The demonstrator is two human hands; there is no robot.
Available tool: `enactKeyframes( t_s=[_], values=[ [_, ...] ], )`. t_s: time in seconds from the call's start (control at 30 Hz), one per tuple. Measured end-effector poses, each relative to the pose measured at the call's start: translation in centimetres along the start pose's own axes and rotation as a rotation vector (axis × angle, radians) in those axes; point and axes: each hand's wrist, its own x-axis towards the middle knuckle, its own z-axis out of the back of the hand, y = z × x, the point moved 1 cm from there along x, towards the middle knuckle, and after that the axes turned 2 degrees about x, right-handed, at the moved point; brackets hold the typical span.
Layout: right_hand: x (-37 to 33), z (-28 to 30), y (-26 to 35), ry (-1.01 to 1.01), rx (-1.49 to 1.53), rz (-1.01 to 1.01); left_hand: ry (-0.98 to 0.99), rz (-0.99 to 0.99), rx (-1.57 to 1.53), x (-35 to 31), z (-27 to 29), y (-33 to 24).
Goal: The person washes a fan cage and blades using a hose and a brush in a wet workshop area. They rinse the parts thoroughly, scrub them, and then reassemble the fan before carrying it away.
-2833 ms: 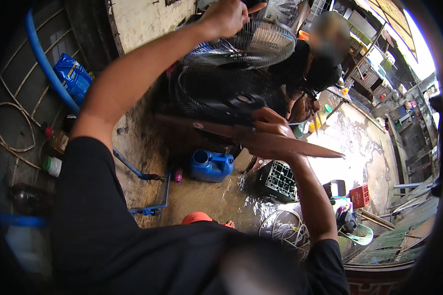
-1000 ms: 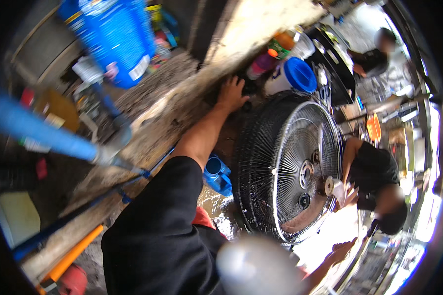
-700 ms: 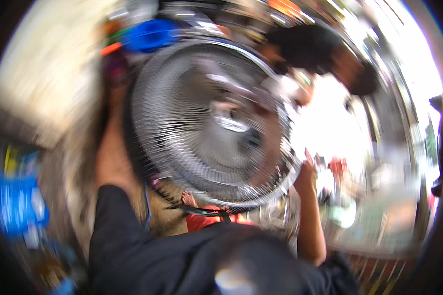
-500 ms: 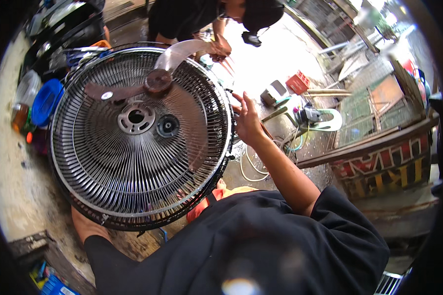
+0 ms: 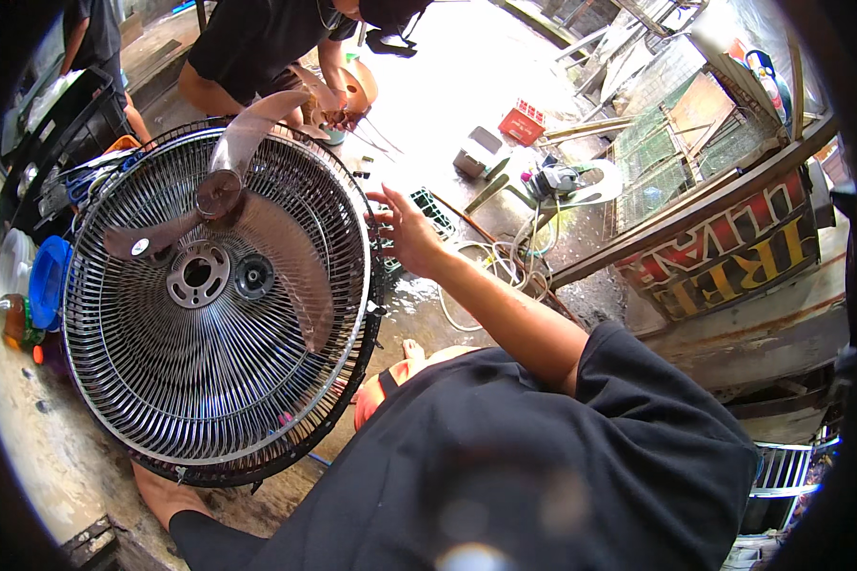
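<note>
A round metal fan grille (image 5: 152, 381) with a dark rim fills the left of the view, tilted in front of me. On it rest a translucent three-blade fan blade (image 5: 281, 252) and a small black round plastic part (image 5: 254, 277) beside the grille's central ring. My right hand (image 5: 405, 228) is at the grille's right rim, fingers outstretched and apart; whether the fingertips press on the rim I cannot make out. My left forearm (image 5: 167, 495) reaches under the grille's lower edge, and the grille hides that hand.
Another person (image 5: 257, 57) bends over beyond the grille, hands near a brown-orange object. A green crate (image 5: 433, 214), coiled hose (image 5: 490, 276), red crate (image 5: 522, 122) and light-coloured chair (image 5: 590, 181) are to the right. A blue basin (image 5: 49, 283) stands by the left wall.
The grille, with the blade and black part on it, has shifted left and slightly down in view, my right hand with it. The surroundings have also shifted left. The other person's hands have moved.
</note>
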Motion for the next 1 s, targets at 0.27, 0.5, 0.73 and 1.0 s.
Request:
enactKeyframes(
  t_s=[0.27,0.5,0.73,1.0],
  values=[
    [0.0,-1.3,0.0,-0.024,0.022,-0.028,0.001,0.012,-0.041,0.7,-0.5,-0.1],
    [1.5,0.2,-1.3,-0.001,0.038,-0.066,-0.012,0.01,-0.127,0.5,-0.2,0.6],
    [1.4,-1.7,-1.0,-0.008,0.222,-0.064,-0.143,-0.013,-0.719,-5.9,12.1,-3.6],
    [1.8,-2.0,-0.6,0.084,0.211,-0.102,0.033,-0.533,-0.821,-14.5,32.2,-23.7]
  ],
)
